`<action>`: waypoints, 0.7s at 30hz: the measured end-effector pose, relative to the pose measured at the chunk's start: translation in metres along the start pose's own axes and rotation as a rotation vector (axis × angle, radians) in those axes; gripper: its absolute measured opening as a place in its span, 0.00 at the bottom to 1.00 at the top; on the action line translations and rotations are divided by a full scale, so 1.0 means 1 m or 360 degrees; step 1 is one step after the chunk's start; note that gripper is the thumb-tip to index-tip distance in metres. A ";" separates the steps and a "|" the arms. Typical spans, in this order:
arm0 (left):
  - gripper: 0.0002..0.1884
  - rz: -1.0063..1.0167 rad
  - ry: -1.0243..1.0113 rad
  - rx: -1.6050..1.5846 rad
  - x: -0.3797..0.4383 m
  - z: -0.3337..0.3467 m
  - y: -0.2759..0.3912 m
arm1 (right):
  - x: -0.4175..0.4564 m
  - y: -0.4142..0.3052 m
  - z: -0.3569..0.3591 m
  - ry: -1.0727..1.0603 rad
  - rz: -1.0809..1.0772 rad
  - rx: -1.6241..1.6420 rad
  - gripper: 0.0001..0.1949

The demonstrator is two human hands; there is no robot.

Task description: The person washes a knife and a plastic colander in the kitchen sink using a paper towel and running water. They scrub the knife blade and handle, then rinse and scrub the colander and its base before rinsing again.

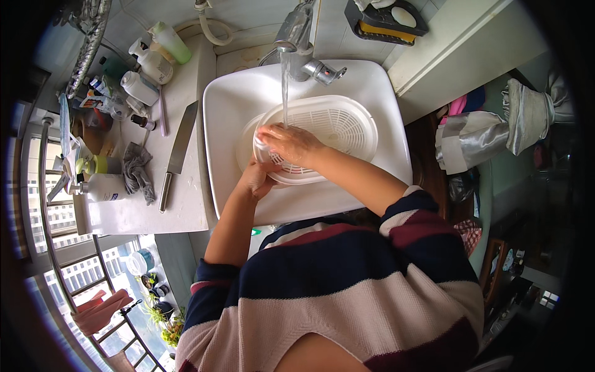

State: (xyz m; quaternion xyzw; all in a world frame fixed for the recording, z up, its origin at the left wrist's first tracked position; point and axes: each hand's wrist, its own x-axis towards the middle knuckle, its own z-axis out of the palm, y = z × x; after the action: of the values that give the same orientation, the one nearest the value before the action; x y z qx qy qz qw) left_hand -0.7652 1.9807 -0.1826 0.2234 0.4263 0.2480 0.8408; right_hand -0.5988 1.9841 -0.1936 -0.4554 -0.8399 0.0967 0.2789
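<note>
A white oval plastic basket [344, 125] with slotted sides is tilted inside the white washbasin [381, 79]. My left hand [260, 179] grips its near left rim. My right hand [290, 144] lies wet on the basket's left end, with something white under the fingers, perhaps foam or a small cloth; I cannot tell which. Water runs from the chrome faucet [297, 42] in a stream that falls at the back of my right hand. Another pale, round-edged vessel [246, 139] sits partly hidden beneath the basket.
On the counter [186, 204] left of the basin lie a large kitchen knife [181, 144] and a crumpled grey cloth [138, 172]. Several bottles, one a white pump bottle [153, 63], crowd the counter's far side. A black soap holder [386, 21] is on the wall at the upper right.
</note>
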 end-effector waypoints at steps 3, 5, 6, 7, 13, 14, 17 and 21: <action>0.36 0.0016 -0.0015 -0.0040 -0.013 0.006 0.006 | 0.006 0.005 -0.011 -0.0034 0.0340 -0.0128 0.14; 0.39 0.0124 -0.0008 -0.0034 -0.012 0.001 0.002 | -0.001 0.010 -0.020 -0.0104 0.0306 -0.0294 0.16; 0.41 0.0184 -0.0002 -0.0025 -0.013 -0.001 0.001 | -0.007 0.015 -0.020 -0.0011 0.0314 -0.0384 0.16; 0.42 0.0244 0.0000 -0.0017 -0.014 -0.003 0.001 | -0.014 0.021 -0.018 0.0082 0.0324 -0.0477 0.16; 0.45 0.0365 0.0045 0.0199 -0.029 -0.009 0.012 | -0.044 0.046 -0.025 -0.0122 0.0920 -0.0615 0.16; 0.45 0.0364 0.0049 0.0189 -0.030 -0.009 0.010 | -0.040 0.032 -0.016 0.0056 0.0949 -0.0426 0.17; 0.45 0.0352 0.0036 0.0170 -0.025 -0.013 0.005 | -0.027 0.008 0.014 0.0287 0.0553 0.0138 0.11; 0.45 0.0355 0.0014 0.0081 -0.025 -0.023 0.001 | -0.025 0.013 0.008 0.0077 0.0334 -0.0083 0.14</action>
State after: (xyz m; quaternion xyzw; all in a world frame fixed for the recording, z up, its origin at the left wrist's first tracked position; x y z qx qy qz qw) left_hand -0.7977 1.9697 -0.1794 0.2895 0.4087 0.3301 0.8001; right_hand -0.5833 1.9716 -0.2152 -0.5503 -0.7828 0.0923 0.2754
